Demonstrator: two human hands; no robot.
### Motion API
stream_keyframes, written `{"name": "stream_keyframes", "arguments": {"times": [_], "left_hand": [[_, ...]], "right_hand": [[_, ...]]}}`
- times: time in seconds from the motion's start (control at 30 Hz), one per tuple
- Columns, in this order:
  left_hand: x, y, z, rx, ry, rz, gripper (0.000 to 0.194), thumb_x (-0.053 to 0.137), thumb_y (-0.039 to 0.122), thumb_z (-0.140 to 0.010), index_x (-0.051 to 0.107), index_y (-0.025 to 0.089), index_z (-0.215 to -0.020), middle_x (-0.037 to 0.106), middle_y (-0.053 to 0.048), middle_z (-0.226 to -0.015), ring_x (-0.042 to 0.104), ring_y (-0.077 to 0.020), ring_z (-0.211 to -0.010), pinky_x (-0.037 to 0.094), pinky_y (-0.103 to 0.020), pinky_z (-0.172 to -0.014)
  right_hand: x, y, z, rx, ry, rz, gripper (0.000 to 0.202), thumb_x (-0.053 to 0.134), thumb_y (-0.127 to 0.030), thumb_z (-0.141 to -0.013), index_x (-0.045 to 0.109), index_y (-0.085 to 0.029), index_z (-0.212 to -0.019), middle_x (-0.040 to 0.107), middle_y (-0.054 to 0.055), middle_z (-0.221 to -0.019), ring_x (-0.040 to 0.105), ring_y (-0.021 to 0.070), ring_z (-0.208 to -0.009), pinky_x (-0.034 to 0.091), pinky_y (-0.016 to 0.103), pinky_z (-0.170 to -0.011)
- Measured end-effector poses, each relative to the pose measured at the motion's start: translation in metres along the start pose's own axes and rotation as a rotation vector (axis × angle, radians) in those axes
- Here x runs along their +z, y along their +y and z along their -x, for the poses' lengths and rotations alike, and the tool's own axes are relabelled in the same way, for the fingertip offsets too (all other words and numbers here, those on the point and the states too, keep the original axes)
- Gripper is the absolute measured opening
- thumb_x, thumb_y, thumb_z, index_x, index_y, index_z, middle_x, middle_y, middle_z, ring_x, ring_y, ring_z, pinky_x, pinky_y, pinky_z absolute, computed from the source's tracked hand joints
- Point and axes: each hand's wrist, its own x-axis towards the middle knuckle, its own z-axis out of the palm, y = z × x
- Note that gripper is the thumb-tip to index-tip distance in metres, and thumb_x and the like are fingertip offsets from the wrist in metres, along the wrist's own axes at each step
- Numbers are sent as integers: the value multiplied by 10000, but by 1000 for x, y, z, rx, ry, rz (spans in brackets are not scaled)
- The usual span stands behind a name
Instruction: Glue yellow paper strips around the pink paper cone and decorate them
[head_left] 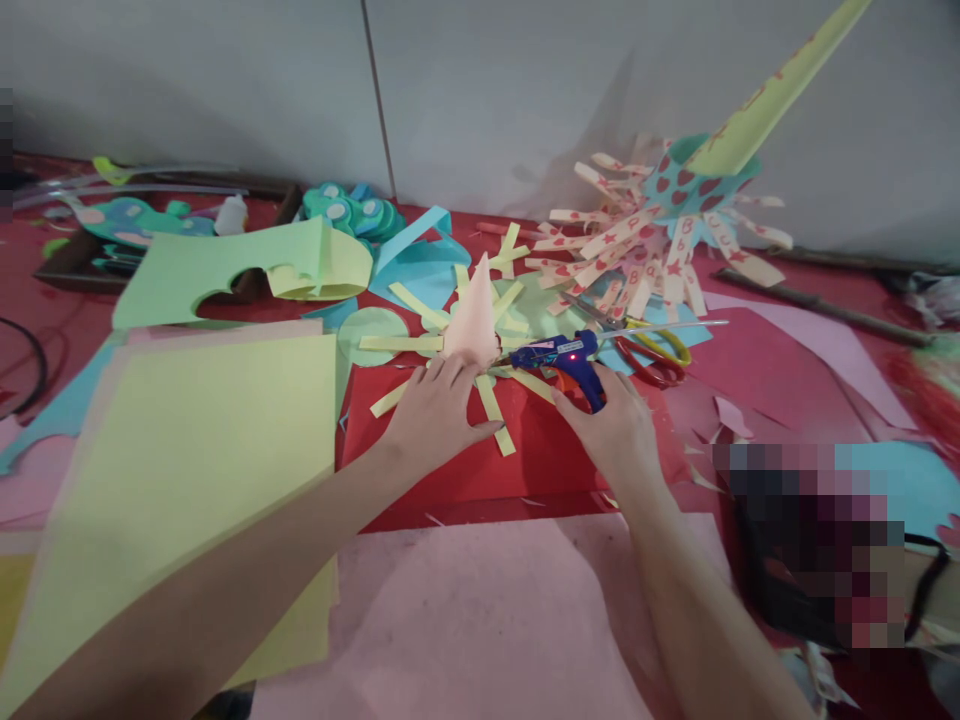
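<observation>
A pale pink paper cone (pixel 474 315) stands upright in the middle of several yellow paper strips (pixel 401 344) that spread out like rays. My left hand (pixel 442 405) rests at the cone's base, its fingertips against the paper and its thumb stretched out to the right. In my right hand (pixel 619 420) is a blue glue gun (pixel 559 352) with a lit red light and a clear stick out of its back. The nozzle points left at the cone's lower right edge. Red paper (pixel 555 460) lies under both hands.
Yellow sheets (pixel 202 430) are stacked at left. Behind them lie green cut paper (pixel 225 265) and a dark tray (pixel 67 262). Scissors (pixel 660 350) with red and yellow handles sit right of the glue gun. A fringed paper piece (pixel 675 215) stands at back right, near a stick (pixel 817 305).
</observation>
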Motion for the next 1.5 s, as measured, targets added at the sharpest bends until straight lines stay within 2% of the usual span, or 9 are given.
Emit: {"name": "stream_keyframes", "arguments": {"times": [0.13,0.47,0.77,0.93,1.5], "left_hand": [[-1,2,1,-9,-17,-17,658,607,559,-752,478,122,-1228,519,-138,-1245,484,-322,-1105,394,-459,-927],[2,0,1,-54,-11,20,661,630,570,-725,478,128,-1192,524,-139,-1240,476,-323,-1120,386,-471,-944],[0,0,0,-38,-25,42,644,646,555,-719,484,151,-1194,518,-102,-1247,481,-313,-1100,393,-464,-926],[-1,2,0,-35,-14,40,641,647,540,-727,481,148,-1206,520,-106,-1240,479,-310,-1104,390,-456,-922],[-3,3,1,-40,-29,7,658,632,552,-739,477,141,-1229,519,-107,-1253,480,-305,-1104,390,-442,-928]], "right_hand": [[-1,-1,0,16,-16,10,506,537,-502,-754,581,-166,-1130,632,133,-1028,593,299,-909,475,404,-709],[1,0,0,3,1,-2,512,519,-530,-760,580,-176,-1125,627,136,-1041,590,297,-919,473,414,-725],[1,0,0,23,-19,10,515,547,-516,-751,578,-162,-1124,627,142,-1028,592,299,-930,474,421,-753],[2,0,1,4,11,-9,510,512,-544,-757,580,-187,-1115,629,133,-1028,590,299,-916,473,421,-728],[1,-1,0,-1,-13,2,497,519,-519,-765,577,-171,-1115,627,139,-1040,593,292,-910,478,410,-721]]}}
